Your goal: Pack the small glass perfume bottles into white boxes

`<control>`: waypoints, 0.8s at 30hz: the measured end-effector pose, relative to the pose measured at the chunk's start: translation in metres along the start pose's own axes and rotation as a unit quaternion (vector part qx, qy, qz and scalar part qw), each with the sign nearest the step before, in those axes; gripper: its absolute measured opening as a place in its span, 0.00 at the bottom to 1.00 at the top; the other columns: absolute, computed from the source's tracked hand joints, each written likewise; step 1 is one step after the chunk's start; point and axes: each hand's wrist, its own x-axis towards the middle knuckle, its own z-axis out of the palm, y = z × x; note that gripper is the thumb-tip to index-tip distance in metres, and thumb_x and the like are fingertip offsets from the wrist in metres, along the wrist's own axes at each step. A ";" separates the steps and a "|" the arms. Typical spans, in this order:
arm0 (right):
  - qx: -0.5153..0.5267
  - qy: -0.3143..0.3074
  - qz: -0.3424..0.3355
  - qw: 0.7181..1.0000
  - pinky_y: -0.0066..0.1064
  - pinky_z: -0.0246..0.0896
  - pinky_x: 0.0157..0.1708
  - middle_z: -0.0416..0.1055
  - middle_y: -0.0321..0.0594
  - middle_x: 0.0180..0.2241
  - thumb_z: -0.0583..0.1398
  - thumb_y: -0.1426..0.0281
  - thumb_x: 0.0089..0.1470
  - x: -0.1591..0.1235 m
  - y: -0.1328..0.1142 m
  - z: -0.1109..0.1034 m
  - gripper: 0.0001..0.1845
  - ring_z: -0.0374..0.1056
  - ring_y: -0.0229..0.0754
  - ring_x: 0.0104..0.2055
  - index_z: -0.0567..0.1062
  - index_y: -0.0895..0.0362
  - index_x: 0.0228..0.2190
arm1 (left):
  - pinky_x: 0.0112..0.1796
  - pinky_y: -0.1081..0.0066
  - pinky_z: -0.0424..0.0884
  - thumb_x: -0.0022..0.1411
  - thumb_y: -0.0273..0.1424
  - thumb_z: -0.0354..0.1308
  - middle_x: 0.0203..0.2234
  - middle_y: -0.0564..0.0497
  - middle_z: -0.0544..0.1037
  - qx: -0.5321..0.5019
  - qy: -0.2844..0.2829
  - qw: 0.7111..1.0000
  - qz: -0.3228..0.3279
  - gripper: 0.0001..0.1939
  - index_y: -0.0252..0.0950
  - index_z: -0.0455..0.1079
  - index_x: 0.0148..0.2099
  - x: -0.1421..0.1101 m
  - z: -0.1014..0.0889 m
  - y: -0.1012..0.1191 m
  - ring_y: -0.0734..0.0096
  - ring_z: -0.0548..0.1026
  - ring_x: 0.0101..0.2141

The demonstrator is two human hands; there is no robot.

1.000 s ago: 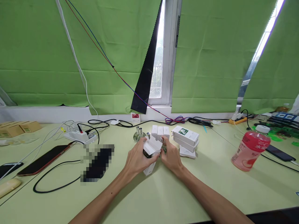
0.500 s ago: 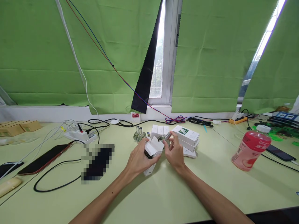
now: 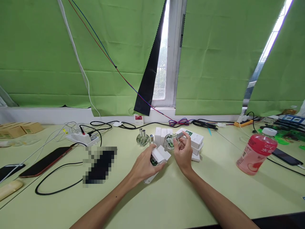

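Glass bottle (image 3: 170, 142), likely fragile and slick, pinched at its cap by right hand (image 3: 183, 155); left hand (image 3: 144, 164) clasps open box (image 3: 157, 158).

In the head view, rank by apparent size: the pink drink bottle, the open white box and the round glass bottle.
1. pink drink bottle, though it sits nearer the camera's edge
2. open white box
3. round glass bottle

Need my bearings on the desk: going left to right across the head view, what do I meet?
Red-edged phone → white power strip → left hand holding the open white box → right hand holding the glass bottle → pink drink bottle.
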 end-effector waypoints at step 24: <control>0.018 -0.097 0.063 0.993 0.27 0.53 0.21 0.64 0.28 0.20 0.60 0.57 0.56 -0.012 0.000 0.007 0.27 0.55 0.35 0.18 0.69 0.60 0.51 | 0.44 0.58 0.73 0.55 0.45 0.63 0.52 0.44 0.76 -0.003 0.024 1.000 -0.002 0.32 0.40 0.62 0.58 -0.003 0.013 -0.006 0.51 0.76 0.48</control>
